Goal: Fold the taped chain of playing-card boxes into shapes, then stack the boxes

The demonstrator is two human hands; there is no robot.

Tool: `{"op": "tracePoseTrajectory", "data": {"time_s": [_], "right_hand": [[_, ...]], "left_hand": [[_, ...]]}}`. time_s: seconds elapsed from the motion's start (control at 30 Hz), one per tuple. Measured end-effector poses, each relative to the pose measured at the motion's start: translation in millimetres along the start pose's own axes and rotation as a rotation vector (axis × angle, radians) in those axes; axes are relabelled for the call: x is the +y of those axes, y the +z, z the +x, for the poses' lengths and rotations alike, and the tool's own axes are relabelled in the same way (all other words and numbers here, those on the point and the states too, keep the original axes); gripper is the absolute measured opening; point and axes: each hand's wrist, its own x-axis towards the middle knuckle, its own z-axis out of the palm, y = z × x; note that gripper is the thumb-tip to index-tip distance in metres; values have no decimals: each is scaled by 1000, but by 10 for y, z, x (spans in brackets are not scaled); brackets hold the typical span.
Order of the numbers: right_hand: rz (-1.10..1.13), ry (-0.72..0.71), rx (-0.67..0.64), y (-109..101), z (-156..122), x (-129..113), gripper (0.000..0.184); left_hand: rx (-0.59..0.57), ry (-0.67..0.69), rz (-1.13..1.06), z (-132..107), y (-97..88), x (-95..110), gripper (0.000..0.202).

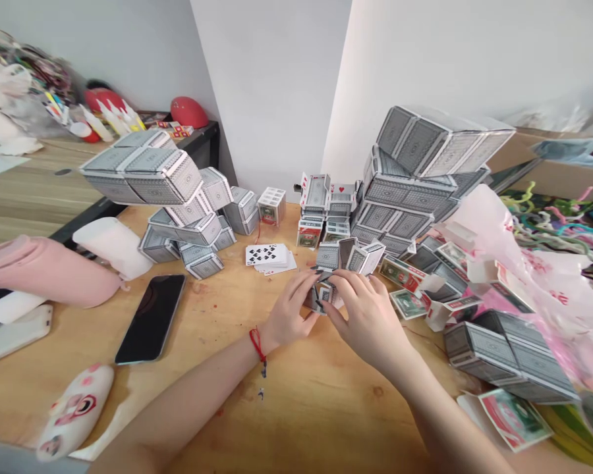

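My left hand (292, 308) and my right hand (364, 317) meet at the middle of the wooden table. Between them they grip a small box of folded playing cards (322, 295) with grey patterned backs; my fingers cover part of it. Just behind my fingertips stand more folded grey-backed cards (348, 255), and I cannot tell if they touch the held box. A loose stack of face-up playing cards (267, 255), a spade card on top, lies to the left of them. Card boxes in red and green (310, 232) stand farther back under more cards.
Tall piles of grey card blocks rise at left (143, 171) and right (410, 178). A black phone (151, 319), a pink pouch (54, 270) and a white decorated case (76, 411) lie left. Opened card boxes (516, 415) and pink plastic (538, 263) crowd the right side.
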Motion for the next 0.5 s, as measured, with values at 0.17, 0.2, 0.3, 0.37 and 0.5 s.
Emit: {"op": "tracePoseTrajectory", "data": {"time_s": [0.17, 0.2, 0.3, 0.37, 0.5], "right_hand": [[-17, 7, -37, 19, -12, -41, 23], [-28, -4, -44, 24, -11, -49, 24], [-47, -27, -51, 22, -10, -54, 26], [-20, -24, -50, 7, -14, -45, 25], [76, 37, 11, -30, -36, -41, 14]], "left_hand": [[-8, -29, -25, -3, -1, 1, 70], [-9, -38, -31, -3, -3, -2, 70], [-7, -52, -45, 1, -7, -16, 68], [-4, -55, -51, 5, -5, -25, 68], [6, -78, -41, 13, 5, -29, 68]]}}
